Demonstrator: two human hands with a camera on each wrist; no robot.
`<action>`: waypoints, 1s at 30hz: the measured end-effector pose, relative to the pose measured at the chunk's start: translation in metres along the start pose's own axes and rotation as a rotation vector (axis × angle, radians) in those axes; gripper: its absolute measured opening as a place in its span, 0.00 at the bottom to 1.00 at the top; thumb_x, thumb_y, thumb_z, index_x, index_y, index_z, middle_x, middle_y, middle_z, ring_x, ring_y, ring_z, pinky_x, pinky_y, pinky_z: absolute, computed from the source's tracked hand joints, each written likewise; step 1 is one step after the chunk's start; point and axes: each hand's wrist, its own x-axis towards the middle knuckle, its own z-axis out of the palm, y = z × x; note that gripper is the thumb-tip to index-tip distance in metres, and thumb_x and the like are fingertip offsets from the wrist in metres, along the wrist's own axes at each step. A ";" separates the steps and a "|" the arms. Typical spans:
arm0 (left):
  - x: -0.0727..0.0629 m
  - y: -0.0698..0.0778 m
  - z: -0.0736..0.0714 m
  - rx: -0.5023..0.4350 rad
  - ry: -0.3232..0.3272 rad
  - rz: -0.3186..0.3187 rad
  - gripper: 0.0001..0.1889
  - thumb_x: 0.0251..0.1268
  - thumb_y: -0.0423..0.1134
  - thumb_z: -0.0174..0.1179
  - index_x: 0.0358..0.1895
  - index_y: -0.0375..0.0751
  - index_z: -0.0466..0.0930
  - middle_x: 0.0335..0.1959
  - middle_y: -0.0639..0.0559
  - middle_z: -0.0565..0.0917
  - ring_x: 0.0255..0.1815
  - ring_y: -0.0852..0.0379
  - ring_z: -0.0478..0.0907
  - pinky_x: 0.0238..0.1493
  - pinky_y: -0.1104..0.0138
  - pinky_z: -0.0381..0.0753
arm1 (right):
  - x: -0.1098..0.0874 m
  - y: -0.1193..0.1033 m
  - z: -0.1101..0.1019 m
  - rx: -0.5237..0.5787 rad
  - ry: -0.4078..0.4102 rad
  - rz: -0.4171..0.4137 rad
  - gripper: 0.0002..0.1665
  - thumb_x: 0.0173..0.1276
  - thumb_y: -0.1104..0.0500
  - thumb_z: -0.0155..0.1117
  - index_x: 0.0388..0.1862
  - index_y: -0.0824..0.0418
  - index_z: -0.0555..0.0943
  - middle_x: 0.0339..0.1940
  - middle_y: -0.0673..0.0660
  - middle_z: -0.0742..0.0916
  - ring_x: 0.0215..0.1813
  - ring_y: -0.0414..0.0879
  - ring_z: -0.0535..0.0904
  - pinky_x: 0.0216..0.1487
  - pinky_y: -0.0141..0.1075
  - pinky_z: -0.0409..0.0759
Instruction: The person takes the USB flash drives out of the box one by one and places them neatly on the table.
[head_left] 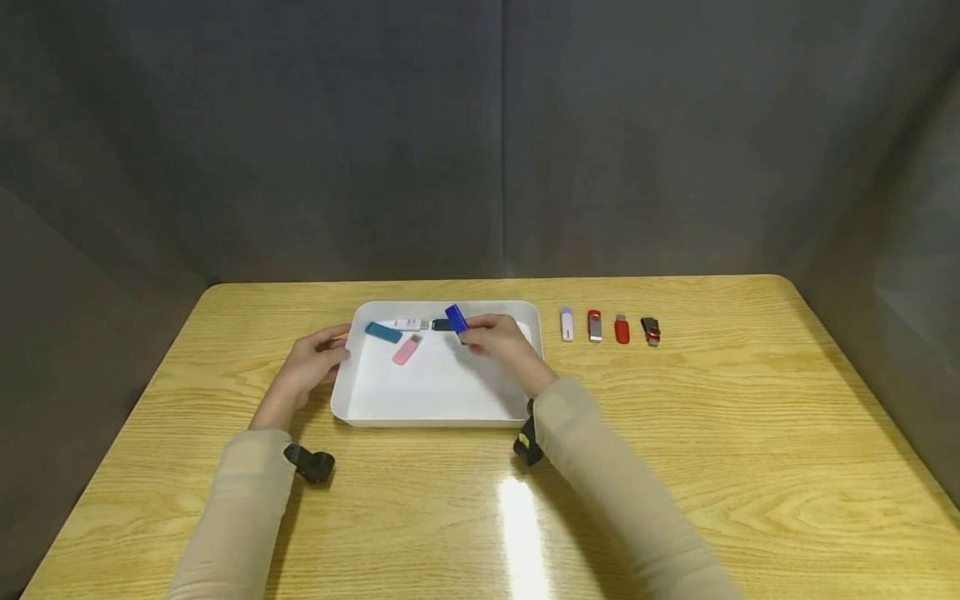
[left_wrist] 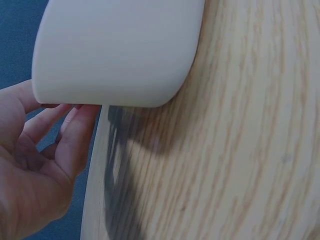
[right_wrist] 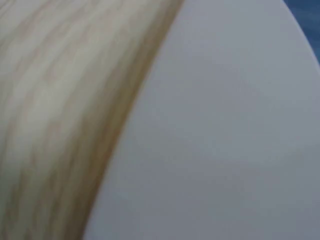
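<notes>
A white tray (head_left: 435, 400) stands on the table with several USB sticks in it. My right hand (head_left: 501, 340) is over its right half and pinches a blue USB stick (head_left: 455, 318). Just left of that stick a black USB stick (head_left: 441, 325) shows in part. Further left lie a white USB stick (head_left: 407, 324), a teal USB stick (head_left: 383, 332) and a pink USB stick (head_left: 407, 350). At the tray's left side my left hand (head_left: 311, 362) touches the outer wall with extended fingers. The right wrist view shows only the tray wall (right_wrist: 215, 130), not the hand.
Right of the tray, a row on the wooden table (head_left: 750, 417) holds a white-and-lilac USB stick (head_left: 567, 324), a red-and-silver one (head_left: 595, 326), a red one (head_left: 622, 329) and a black-and-red one (head_left: 651, 331). A dark curtain (head_left: 337, 150) hangs behind.
</notes>
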 end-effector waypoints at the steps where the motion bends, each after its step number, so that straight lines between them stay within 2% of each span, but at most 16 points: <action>1: 0.000 0.000 0.000 0.003 0.001 0.000 0.28 0.69 0.34 0.47 0.73 0.41 0.59 0.64 0.35 0.68 0.49 0.55 0.74 0.38 0.77 0.79 | -0.001 -0.001 -0.003 0.014 -0.010 0.009 0.21 0.63 0.66 0.62 0.56 0.70 0.77 0.55 0.67 0.82 0.40 0.42 0.78 0.52 0.32 0.81; 4: 0.000 0.000 0.000 0.006 0.002 -0.003 0.28 0.69 0.34 0.47 0.73 0.41 0.59 0.64 0.35 0.68 0.49 0.55 0.73 0.38 0.78 0.78 | -0.004 -0.004 -0.011 0.044 -0.042 0.012 0.23 0.65 0.66 0.61 0.58 0.70 0.74 0.54 0.65 0.81 0.41 0.41 0.78 0.53 0.33 0.81; 8: -0.001 0.000 0.000 -0.008 0.000 0.003 0.28 0.70 0.33 0.46 0.73 0.40 0.59 0.65 0.34 0.68 0.53 0.53 0.74 0.39 0.79 0.78 | -0.009 -0.008 -0.024 0.096 -0.096 0.002 0.28 0.66 0.69 0.59 0.65 0.69 0.67 0.46 0.59 0.82 0.36 0.38 0.79 0.51 0.32 0.81; 10: -0.002 0.001 0.001 -0.012 -0.001 0.007 0.28 0.70 0.33 0.46 0.73 0.40 0.59 0.65 0.34 0.68 0.54 0.52 0.74 0.40 0.79 0.79 | -0.011 -0.010 -0.030 0.116 -0.123 0.001 0.31 0.67 0.70 0.57 0.68 0.68 0.64 0.43 0.57 0.81 0.34 0.36 0.79 0.52 0.34 0.81; 14: -0.002 0.001 0.001 -0.010 -0.002 0.010 0.28 0.70 0.33 0.47 0.73 0.40 0.59 0.65 0.34 0.68 0.53 0.52 0.74 0.40 0.79 0.79 | -0.014 -0.013 -0.043 0.106 -0.160 0.008 0.32 0.68 0.69 0.55 0.70 0.66 0.61 0.42 0.55 0.80 0.35 0.36 0.80 0.56 0.35 0.80; 21: -0.003 0.001 0.001 -0.001 -0.004 0.014 0.28 0.70 0.33 0.47 0.73 0.40 0.59 0.64 0.34 0.68 0.54 0.51 0.73 0.41 0.78 0.79 | -0.017 -0.014 -0.066 0.128 -0.137 0.009 0.30 0.70 0.67 0.53 0.70 0.68 0.60 0.47 0.60 0.77 0.33 0.36 0.80 0.38 0.23 0.80; 24: -0.003 0.001 0.001 -0.003 -0.005 0.017 0.28 0.70 0.33 0.47 0.73 0.40 0.58 0.64 0.34 0.68 0.55 0.50 0.73 0.42 0.77 0.79 | -0.017 -0.014 -0.075 0.133 -0.125 0.000 0.30 0.72 0.64 0.50 0.70 0.69 0.58 0.48 0.60 0.76 0.32 0.35 0.79 0.36 0.21 0.80; 30: -0.003 0.000 0.001 -0.004 -0.007 0.021 0.28 0.70 0.33 0.47 0.73 0.40 0.59 0.64 0.34 0.68 0.53 0.52 0.73 0.41 0.78 0.79 | -0.016 -0.009 -0.096 0.111 -0.100 -0.026 0.27 0.74 0.59 0.49 0.66 0.70 0.61 0.44 0.54 0.76 0.34 0.34 0.79 0.38 0.21 0.79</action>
